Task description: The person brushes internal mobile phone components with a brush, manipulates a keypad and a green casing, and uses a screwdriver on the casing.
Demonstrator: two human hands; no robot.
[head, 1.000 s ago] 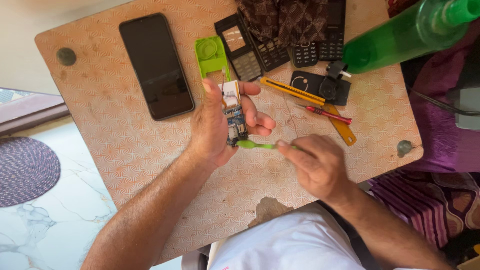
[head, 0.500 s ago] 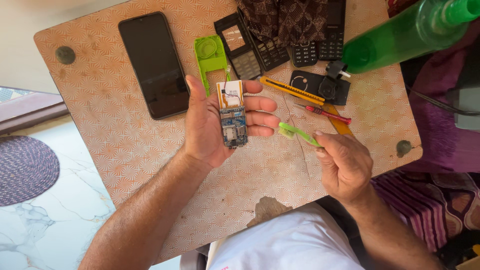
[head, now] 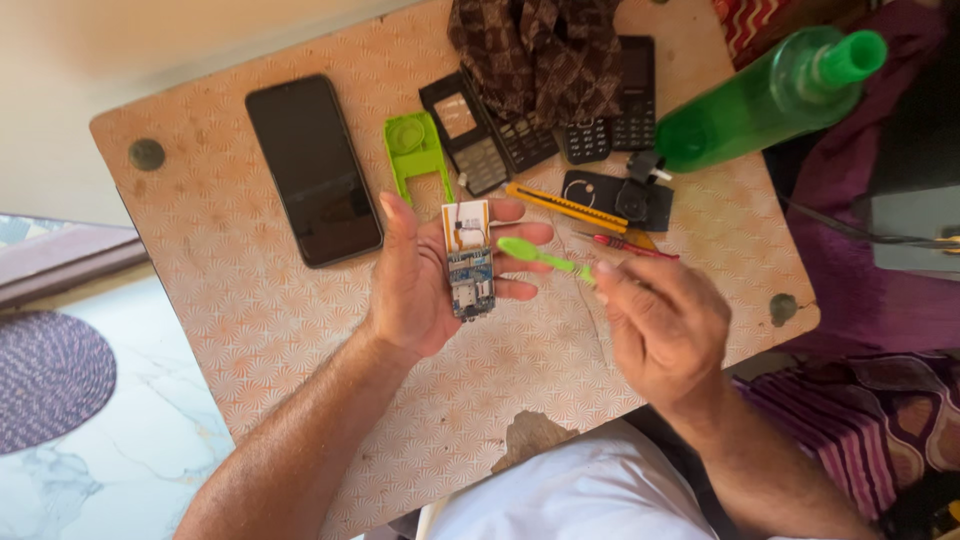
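My left hand (head: 425, 285) lies palm up over the table and holds a small phone circuit board (head: 469, 268) on its fingers. A white panel forms the board's upper part and a blue section the lower part. My right hand (head: 662, 325) grips a light green toothbrush (head: 541, 256) by its handle. The brush head points left and sits just right of the board, over my left fingertips.
On the patterned table (head: 250, 330) lie a black smartphone (head: 312, 170), a green phone frame (head: 417, 155), a dark phone housing with keypad (head: 470, 135), two keypad phones (head: 608, 125), a patterned cloth (head: 545, 55), a yellow cutter (head: 565, 208), a red screwdriver (head: 625, 245) and a green bottle (head: 765, 95).
My right hand has lifted the green toothbrush from beside the board up toward my left fingertips. My left hand has opened flatter, with the board resting on its fingers.
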